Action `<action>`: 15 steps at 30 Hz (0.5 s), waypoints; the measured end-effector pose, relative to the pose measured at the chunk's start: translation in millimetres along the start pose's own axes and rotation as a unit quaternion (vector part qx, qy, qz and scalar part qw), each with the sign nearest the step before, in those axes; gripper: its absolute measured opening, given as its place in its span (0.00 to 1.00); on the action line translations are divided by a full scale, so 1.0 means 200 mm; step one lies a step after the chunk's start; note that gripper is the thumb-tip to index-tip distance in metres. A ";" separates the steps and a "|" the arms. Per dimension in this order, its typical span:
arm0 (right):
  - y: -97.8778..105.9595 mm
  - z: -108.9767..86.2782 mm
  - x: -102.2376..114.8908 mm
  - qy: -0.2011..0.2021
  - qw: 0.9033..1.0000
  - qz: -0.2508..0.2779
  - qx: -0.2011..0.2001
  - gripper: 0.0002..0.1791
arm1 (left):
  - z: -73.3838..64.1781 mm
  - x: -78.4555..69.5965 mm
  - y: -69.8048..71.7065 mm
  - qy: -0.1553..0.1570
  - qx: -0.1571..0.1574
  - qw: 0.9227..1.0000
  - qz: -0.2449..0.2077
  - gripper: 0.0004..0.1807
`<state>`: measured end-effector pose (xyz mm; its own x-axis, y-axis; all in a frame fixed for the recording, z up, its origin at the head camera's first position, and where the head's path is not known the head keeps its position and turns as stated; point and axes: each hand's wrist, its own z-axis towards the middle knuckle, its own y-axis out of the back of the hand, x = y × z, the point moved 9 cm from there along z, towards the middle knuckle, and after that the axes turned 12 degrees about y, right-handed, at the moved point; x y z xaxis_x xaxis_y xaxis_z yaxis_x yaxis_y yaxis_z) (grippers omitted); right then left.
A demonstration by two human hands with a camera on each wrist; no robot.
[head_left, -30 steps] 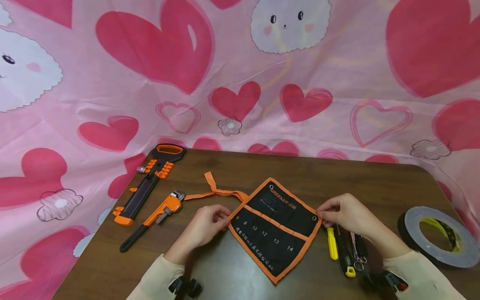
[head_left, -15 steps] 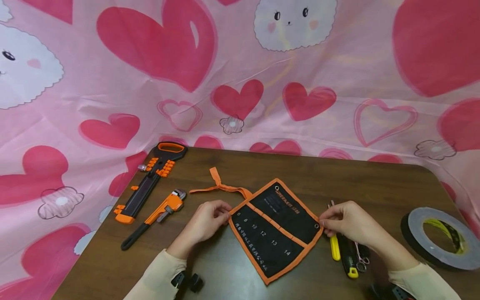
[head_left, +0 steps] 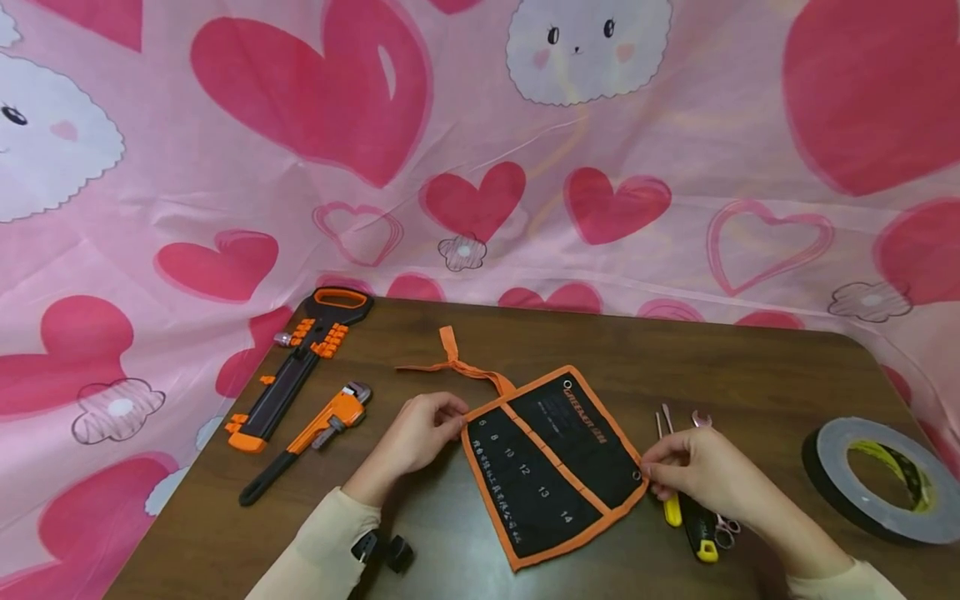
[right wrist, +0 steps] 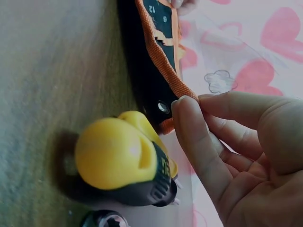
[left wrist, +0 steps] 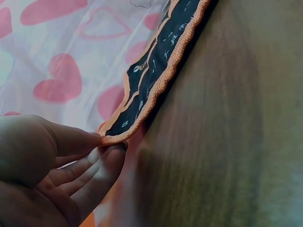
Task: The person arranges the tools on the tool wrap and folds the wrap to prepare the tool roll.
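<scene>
L hand (head_left: pixel 423 432) & R hand (head_left: pixel 699 468) pinch blk pouch (head_left: pixel 551 458) edges, R partly hiding screwdrivers (head_left: pixel 672 511), pipe wrench (head_left: pixel 313 428) nr L.

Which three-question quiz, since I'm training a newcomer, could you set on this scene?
1. What do the left hand and right hand both pinch?
2. True or false: the orange pipe wrench with a black handle lies apart from both hands.
3. Where does the round, grey-faced tape roll with a yellow core lie? A) left of both hands; B) between them; C) right of both.

Key:
1. The black fabric pouch with orange edging.
2. True.
3. C.
</scene>
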<state>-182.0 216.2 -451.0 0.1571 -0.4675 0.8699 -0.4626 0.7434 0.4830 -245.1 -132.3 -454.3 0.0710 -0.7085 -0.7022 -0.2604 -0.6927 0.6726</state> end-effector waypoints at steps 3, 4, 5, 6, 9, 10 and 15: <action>-0.02 -0.02 0.00 -0.002 1.000 -0.002 0.000 0.07 | 0.02 -0.01 0.00 0.001 -0.003 1.000 0.000 0.06; -0.02 -0.02 0.00 0.000 1.000 -0.002 0.000 0.07 | 0.02 -0.01 0.00 0.001 -0.003 1.000 0.000 0.06; -0.02 -0.03 0.00 0.002 1.000 0.000 0.000 0.07 | 0.03 -0.01 0.00 0.001 -0.004 1.000 -0.001 0.06; -0.03 -0.03 0.00 0.003 1.000 0.004 0.000 0.07 | 0.03 -0.01 0.00 0.003 -0.005 1.000 -0.002 0.06; -0.04 -0.04 0.01 0.008 1.000 0.011 -0.003 0.07 | 0.04 -0.01 0.00 0.009 -0.006 1.000 -0.002 0.06; -0.04 -0.04 0.01 0.009 1.000 0.012 -0.004 0.07 | 0.05 -0.01 0.00 0.011 -0.007 1.000 -0.002 0.06; -0.05 -0.04 0.01 0.015 1.000 0.013 -0.005 0.06 | 0.06 0.00 0.00 0.013 -0.012 1.000 0.000 0.06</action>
<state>-169.5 211.4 -454.2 0.1708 -0.4333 0.8849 -0.4577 0.7605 0.4607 -256.1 -130.7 -457.2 0.0960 -0.7121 -0.6955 -0.2363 -0.6950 0.6790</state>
